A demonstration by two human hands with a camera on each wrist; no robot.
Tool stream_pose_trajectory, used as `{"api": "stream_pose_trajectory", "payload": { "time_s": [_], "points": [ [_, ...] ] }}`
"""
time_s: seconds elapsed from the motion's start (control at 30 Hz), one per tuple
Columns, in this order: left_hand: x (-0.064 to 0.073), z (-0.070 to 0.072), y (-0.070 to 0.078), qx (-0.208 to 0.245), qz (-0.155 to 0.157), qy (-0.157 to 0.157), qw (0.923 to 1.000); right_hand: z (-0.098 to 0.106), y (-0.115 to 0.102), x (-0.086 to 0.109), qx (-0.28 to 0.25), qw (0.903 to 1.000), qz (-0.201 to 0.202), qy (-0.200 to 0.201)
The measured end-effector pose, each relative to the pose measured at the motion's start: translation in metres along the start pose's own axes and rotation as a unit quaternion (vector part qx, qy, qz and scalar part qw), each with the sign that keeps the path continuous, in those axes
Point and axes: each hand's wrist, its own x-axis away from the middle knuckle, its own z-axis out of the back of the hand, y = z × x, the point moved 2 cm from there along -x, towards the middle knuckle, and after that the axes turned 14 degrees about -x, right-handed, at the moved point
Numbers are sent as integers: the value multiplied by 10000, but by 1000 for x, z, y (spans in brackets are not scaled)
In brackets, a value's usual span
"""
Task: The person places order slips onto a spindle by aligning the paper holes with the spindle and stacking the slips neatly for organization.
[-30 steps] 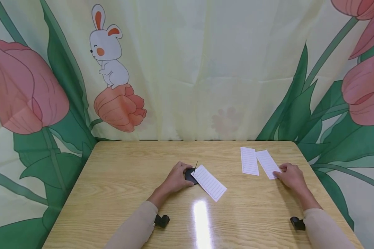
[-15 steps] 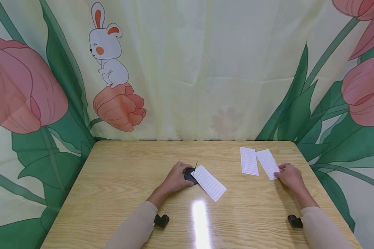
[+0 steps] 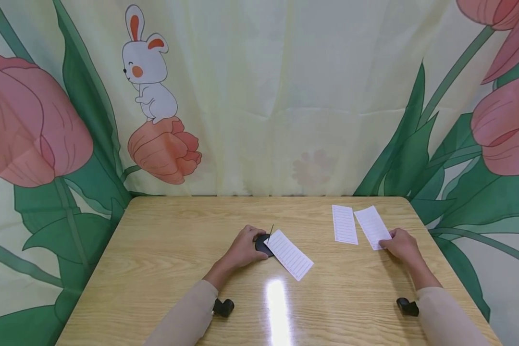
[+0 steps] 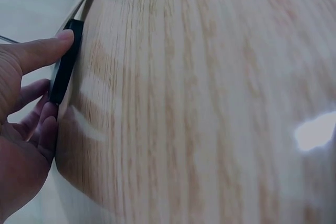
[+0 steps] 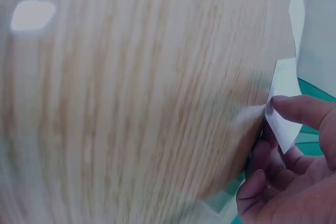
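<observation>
My left hand (image 3: pixel 244 247) grips the round black base of a receipt spike (image 3: pixel 263 244) near the middle of the table, its thin rod standing up. On that spike a lined white paper slip (image 3: pixel 289 254) lies slanted down to the right. In the left wrist view, thumb and fingers hold the edge of the black base (image 4: pixel 67 64). My right hand (image 3: pixel 402 244) pinches the lower right corner of a second lined slip (image 3: pixel 371 227). The right wrist view has this slip (image 5: pixel 284 100) between thumb and fingers, its corner bent up a little.
A third lined slip (image 3: pixel 345 224) lies flat just left of the pinched one, almost touching its upper corner. The wooden table (image 3: pixel 164 269) ends at the back against a curtain (image 3: pixel 259 120) printed with tulips and a rabbit. Light glares on the table's front middle.
The slip at my right hand has turned slightly more upright, its far end shifting a little right. My left hand, the spike and the slip on it stay in place.
</observation>
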Motion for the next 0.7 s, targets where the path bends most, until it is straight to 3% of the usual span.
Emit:
{"api": "stream_pose_trajectory", "payload": {
  "time_s": [0.27,0.7],
  "points": [
    [1,-1,-1,-54,-66,-2,10000,3,4,3,-100,9999,68,30],
    [3,6,2,152,68,24,9999,13,5,11,9,9934,1027,515]
  ]
}}
